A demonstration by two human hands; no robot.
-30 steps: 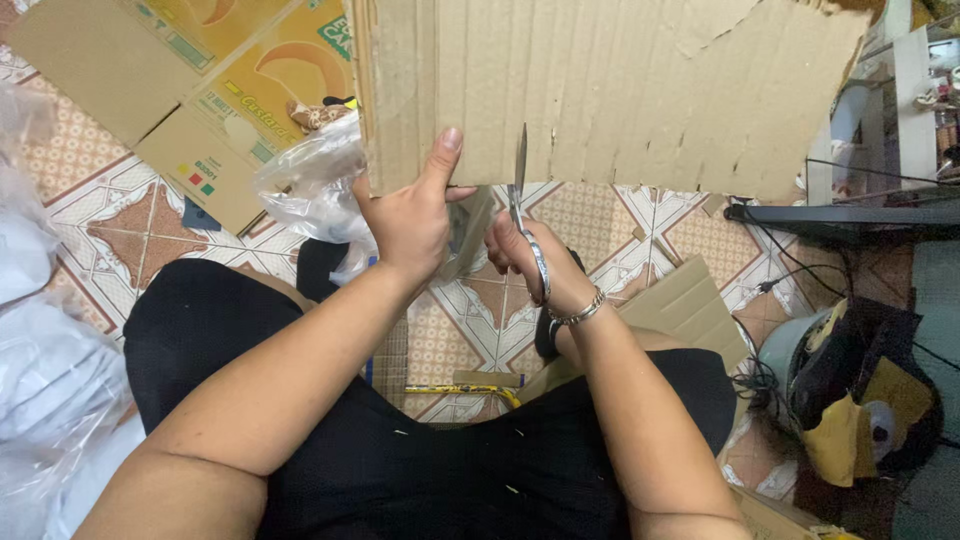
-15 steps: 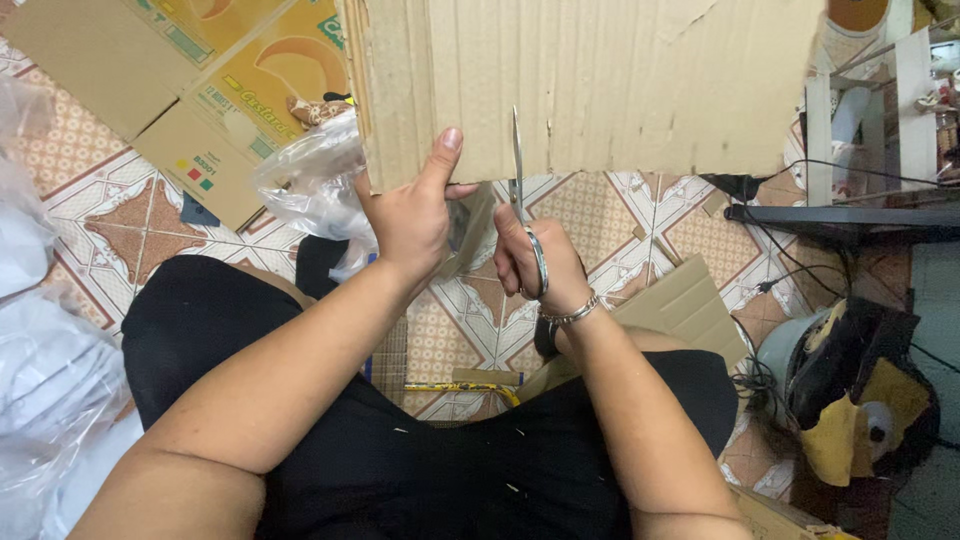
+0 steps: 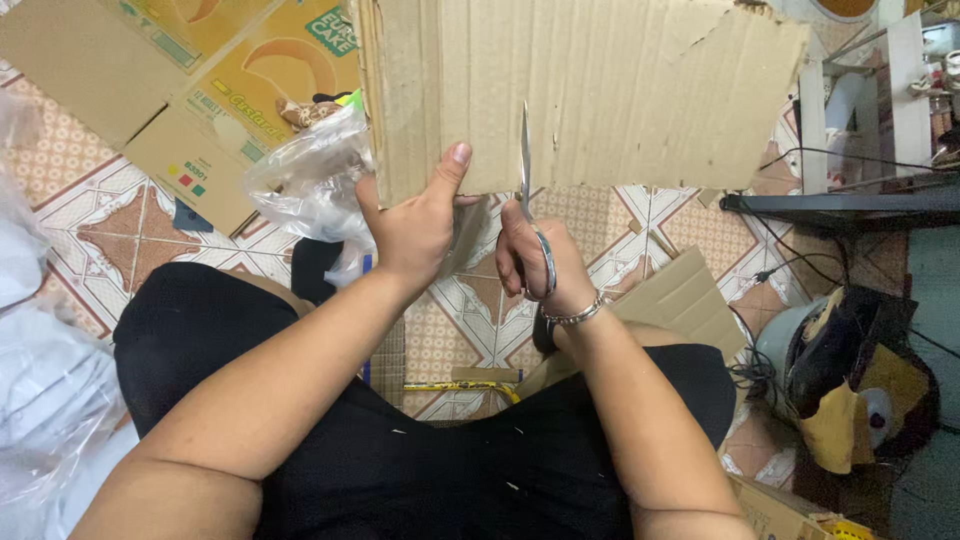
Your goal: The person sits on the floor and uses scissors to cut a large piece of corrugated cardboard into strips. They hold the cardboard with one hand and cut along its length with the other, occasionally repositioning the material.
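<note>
A large sheet of brown corrugated cardboard [image 3: 620, 90] is held up in front of me. My left hand [image 3: 415, 225] grips its lower left edge, thumb pressed on the face. My right hand [image 3: 535, 265] holds metal scissors [image 3: 527, 170] by the handles, a bracelet on the wrist. The blades point up and have bitten into the sheet's bottom edge just right of my left thumb. My legs in black clothing fill the bottom of the view.
A flattened printed yellow carton [image 3: 190, 80] lies on the patterned tile floor at top left, beside a crumpled clear plastic bag [image 3: 305, 180]. White plastic bags [image 3: 40, 380] sit at left. A cardboard scrap [image 3: 680, 300], cables and a helmet-like object [image 3: 850, 370] lie at right.
The scissors have moved a little further up into the cardboard's lower edge. The sheet has shifted slightly left and both hands keep their grip.
</note>
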